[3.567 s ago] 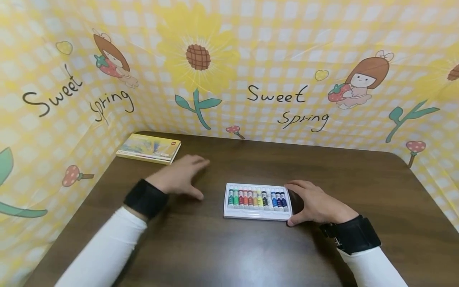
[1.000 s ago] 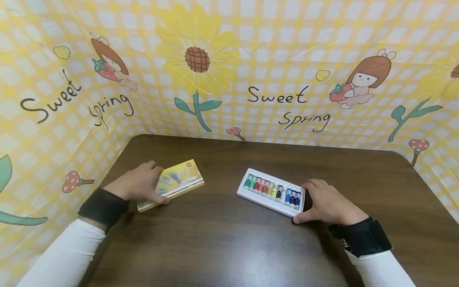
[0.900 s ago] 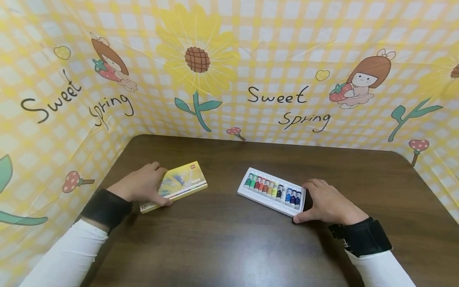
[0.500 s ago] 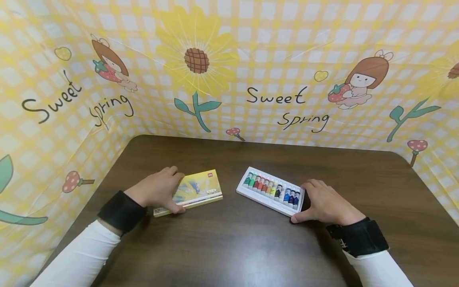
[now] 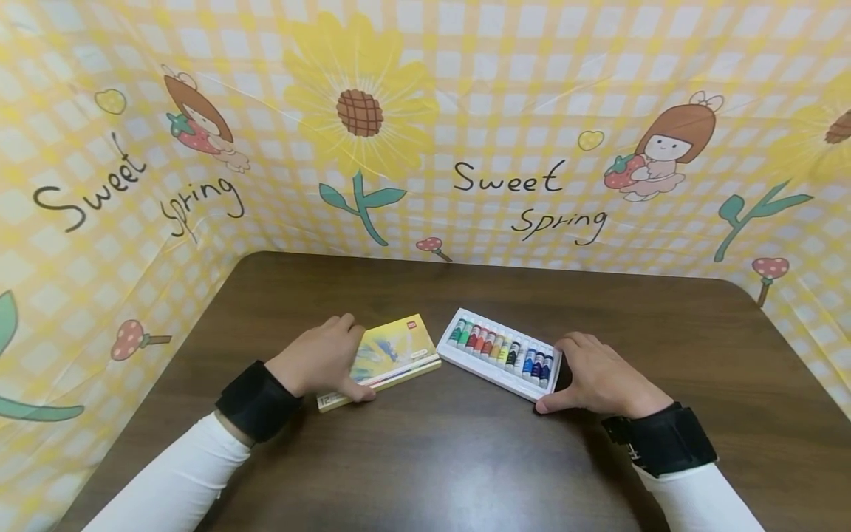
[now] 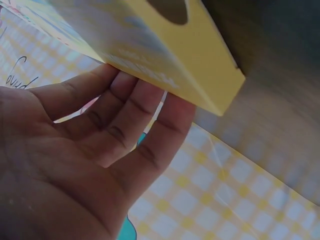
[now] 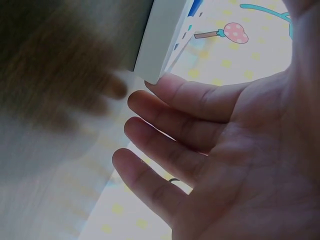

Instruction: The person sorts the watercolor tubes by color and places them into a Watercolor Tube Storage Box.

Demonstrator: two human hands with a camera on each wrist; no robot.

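Observation:
My left hand point(image 5: 320, 360) grips the left end of a flat yellow cardboard paint box point(image 5: 392, 351), thumb on the near long edge and fingers at the far one. In the left wrist view the fingertips press the edge of the box point(image 6: 200, 60), whose end has a rounded cutout. With my right hand point(image 5: 601, 375) I hold the right end of a white tray of paint tubes point(image 5: 505, 380) between thumb and index finger. Several coloured paint tubes point(image 5: 488, 343) lie in a row in it. The box's right end is right at the tray's left corner.
Both things are on a dark brown wooden table point(image 5: 425, 458). A yellow checked cloth point(image 5: 532, 89) with flower and girl prints hangs behind it and along the sides. Black bands point(image 5: 259, 401) wrap both wrists.
My left hand has taken hold of the yellow box at the back left and brought it right and nearer, up to the tray. The tray has turned at an angle in my right hand.

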